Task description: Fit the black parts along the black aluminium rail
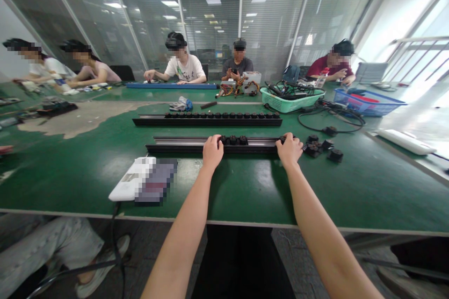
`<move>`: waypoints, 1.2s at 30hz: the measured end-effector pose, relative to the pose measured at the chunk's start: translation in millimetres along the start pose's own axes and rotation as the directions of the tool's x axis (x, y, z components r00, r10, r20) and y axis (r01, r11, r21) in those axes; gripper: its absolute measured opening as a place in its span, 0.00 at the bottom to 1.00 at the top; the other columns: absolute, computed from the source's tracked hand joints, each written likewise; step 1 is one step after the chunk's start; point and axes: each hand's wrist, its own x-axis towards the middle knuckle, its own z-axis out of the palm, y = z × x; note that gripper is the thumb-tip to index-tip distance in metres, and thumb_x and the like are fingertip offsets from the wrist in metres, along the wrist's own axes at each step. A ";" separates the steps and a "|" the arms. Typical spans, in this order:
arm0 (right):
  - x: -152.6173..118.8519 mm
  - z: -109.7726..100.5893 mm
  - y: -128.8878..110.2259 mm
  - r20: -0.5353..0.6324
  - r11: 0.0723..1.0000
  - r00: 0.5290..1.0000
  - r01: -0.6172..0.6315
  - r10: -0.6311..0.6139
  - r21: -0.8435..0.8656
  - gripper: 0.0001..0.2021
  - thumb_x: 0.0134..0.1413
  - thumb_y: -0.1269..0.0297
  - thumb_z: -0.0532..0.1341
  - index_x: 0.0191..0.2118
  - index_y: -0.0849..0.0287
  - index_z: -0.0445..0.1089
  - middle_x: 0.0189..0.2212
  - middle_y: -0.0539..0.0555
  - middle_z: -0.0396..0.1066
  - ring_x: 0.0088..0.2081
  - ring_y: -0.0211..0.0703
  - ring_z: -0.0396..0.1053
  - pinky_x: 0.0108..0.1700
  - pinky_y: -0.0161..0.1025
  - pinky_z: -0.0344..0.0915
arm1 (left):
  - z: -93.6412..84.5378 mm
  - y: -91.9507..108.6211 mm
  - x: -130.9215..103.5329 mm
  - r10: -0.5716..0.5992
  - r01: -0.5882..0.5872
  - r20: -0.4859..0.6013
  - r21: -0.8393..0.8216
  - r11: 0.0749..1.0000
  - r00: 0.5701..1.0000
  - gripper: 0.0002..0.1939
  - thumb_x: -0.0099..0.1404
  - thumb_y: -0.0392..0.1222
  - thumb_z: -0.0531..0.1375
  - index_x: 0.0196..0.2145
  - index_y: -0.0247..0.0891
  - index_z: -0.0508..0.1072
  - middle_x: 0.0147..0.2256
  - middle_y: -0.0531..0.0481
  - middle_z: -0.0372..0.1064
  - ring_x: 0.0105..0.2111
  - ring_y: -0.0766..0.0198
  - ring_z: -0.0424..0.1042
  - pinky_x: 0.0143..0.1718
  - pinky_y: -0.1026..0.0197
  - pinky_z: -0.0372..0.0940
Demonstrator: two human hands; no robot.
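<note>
A long black rail point(175, 148) with a metallic inner channel lies crosswise on the green table in front of me. Several small black blocks point(233, 140) sit side by side in its channel near the middle. My left hand point(213, 152) grips the rail, its fingers curled over the channel against the leftmost block. At the rail's right end, my right hand point(290, 150) is closed on another black block, partly hidden by the fingers. Just right of that hand, several loose black blocks point(335, 155) lie on the table.
Behind is a second black rail point(206, 122) filled with a row of blocks. A white device point(128, 187) and a blurred flat object point(157, 182) lie front left. Farther back stand a green basket point(293, 103) and a blue basket point(372, 107), with cables point(329, 126) nearby. Several people sit opposite.
</note>
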 end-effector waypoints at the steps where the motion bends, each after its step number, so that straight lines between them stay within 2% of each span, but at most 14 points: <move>1: -0.3 -0.6 -0.1 0.003 1.000 1.000 0.000 0.000 0.001 0.18 0.64 0.59 0.55 0.57 0.56 0.65 0.53 0.66 0.66 0.54 0.60 0.61 0.49 0.48 0.60 | -0.2 0.2 0.0 -0.001 0.001 0.002 0.000 1.000 1.000 0.14 0.70 0.34 0.53 0.50 0.39 0.73 0.48 0.41 0.74 0.49 0.53 0.73 0.56 0.50 0.68; 24: 3.0 -2.9 2.1 -0.005 0.998 0.999 -0.052 0.052 0.032 0.18 0.65 0.63 0.54 0.58 0.60 0.64 0.53 0.69 0.65 0.55 0.60 0.63 0.50 0.47 0.61 | -1.2 0.3 0.1 0.001 -0.001 0.000 -0.005 1.000 1.000 0.14 0.70 0.34 0.54 0.50 0.40 0.73 0.47 0.41 0.74 0.49 0.53 0.74 0.56 0.49 0.68; 36: 10.5 2.9 10.5 -0.029 0.993 0.994 -0.106 0.107 0.057 0.20 0.64 0.63 0.56 0.60 0.60 0.64 0.53 0.70 0.67 0.56 0.63 0.66 0.50 0.49 0.65 | -0.4 0.5 0.5 0.001 -0.001 0.002 0.016 1.000 1.000 0.14 0.70 0.34 0.53 0.50 0.37 0.73 0.47 0.40 0.74 0.49 0.53 0.73 0.56 0.50 0.67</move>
